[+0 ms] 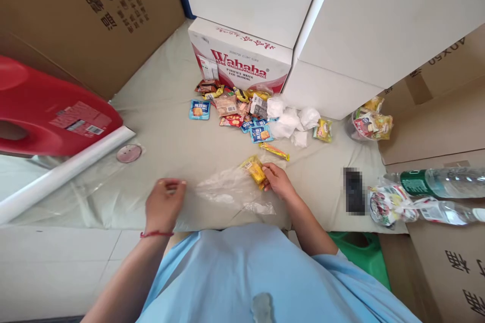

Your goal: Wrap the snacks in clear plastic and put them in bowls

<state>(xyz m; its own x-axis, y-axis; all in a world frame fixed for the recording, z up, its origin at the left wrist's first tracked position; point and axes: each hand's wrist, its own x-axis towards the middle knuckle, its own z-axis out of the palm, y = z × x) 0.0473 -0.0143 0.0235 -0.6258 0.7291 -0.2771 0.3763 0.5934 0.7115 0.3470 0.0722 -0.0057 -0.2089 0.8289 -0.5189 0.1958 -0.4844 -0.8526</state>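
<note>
My right hand (pixel 278 181) grips a yellow snack packet (pixel 253 170) by its right edge, thumb and fingers closed on it. Under the packet a clear plastic bag (pixel 223 184) lies spread and crumpled on the covered surface. To the left of the bag, my left hand (pixel 165 204) is raised with curled fingers pinched together; whatever they hold, if anything, is too small to make out. A thin yellow-orange snack stick (pixel 274 151) lies just beyond the right hand. Farther back is a pile of small snack packets (pixel 229 105), with blue packets (pixel 260 133) at its front.
White crumpled bundles (pixel 288 122) and a filled plastic tub (pixel 367 123) sit toward the right. A Wahaha carton (pixel 240 58) stands behind the pile. At left are a red jug (pixel 56 111), a white roll (pixel 68 174) and tape (pixel 129 153). Bottles (pixel 450 182) lie at right.
</note>
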